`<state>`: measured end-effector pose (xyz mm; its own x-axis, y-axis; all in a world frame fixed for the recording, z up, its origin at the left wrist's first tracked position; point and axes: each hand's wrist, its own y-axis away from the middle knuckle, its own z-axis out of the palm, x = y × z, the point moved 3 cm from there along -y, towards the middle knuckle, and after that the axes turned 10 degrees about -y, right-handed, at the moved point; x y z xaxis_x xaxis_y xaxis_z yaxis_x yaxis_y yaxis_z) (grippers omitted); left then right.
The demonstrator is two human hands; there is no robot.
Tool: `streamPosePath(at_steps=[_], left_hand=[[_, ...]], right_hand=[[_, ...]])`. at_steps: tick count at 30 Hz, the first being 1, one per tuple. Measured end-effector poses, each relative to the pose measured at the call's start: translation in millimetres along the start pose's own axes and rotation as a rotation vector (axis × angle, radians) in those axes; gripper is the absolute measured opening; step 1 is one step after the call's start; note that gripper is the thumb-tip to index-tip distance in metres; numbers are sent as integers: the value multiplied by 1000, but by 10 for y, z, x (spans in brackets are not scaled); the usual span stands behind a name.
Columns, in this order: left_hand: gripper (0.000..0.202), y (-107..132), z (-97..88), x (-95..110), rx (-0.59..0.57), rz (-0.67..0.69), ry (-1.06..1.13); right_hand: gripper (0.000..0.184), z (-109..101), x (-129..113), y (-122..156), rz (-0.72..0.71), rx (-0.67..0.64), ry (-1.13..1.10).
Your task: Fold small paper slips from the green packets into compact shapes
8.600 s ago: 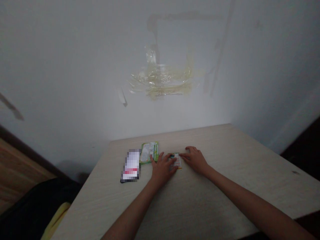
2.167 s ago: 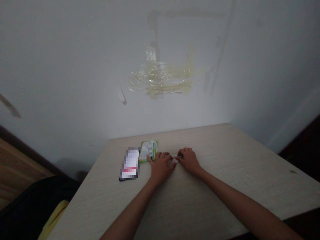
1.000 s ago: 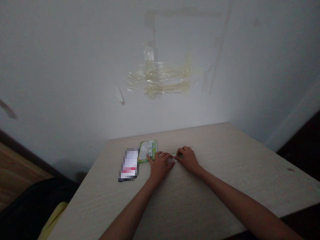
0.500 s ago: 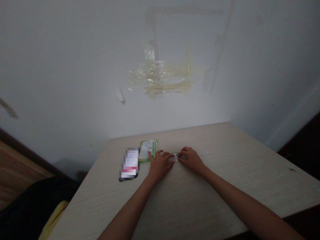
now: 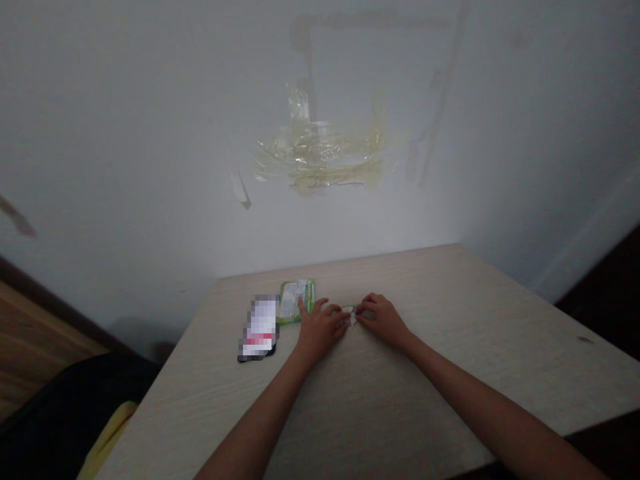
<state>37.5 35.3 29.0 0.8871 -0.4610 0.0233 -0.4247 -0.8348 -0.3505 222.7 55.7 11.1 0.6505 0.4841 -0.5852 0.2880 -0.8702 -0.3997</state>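
We rest our left hand (image 5: 320,328), fingers wide, on the small paper (image 5: 353,316) on the surface (image 5: 425,280) and pinch its edge with our right hand (image 5: 383,318); it looks light and bendy, best held by the sides.

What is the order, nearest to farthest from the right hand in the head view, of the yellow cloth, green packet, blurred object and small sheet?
1. Small sheet, at the right hand.
2. Green packet, left, near the left hand.
3. Blurred object, left of the packet.
4. Yellow cloth, lower left.
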Motion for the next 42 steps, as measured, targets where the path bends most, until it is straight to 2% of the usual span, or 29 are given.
streamPosePath(at_steps=[10,14,18,21,25,28,42], left_hand=[[23,-5,56,-12,9,-9,14],[20,-34,99,-31,-7,-52,41],[19,-47,116,-35,-19,-74,59],[19,-37,120,-38,-25,-71,53],[22,-11,135,-52,-45,-74,28],[25,12,142,-57,-50,-64,15],[26,44,96,-13,-44,-68,-8]], right_hand=[[14,9,21,9,-3,1,-24],[14,16,54,6,3,11,-75],[15,-4,65,38,-2,79,-115],[19,-35,6,115,-62,117,-83],[20,-39,-92,231,-136,24,-2],[21,-47,-135,275,-164,1,24],[24,7,-165,246,-242,-141,78]])
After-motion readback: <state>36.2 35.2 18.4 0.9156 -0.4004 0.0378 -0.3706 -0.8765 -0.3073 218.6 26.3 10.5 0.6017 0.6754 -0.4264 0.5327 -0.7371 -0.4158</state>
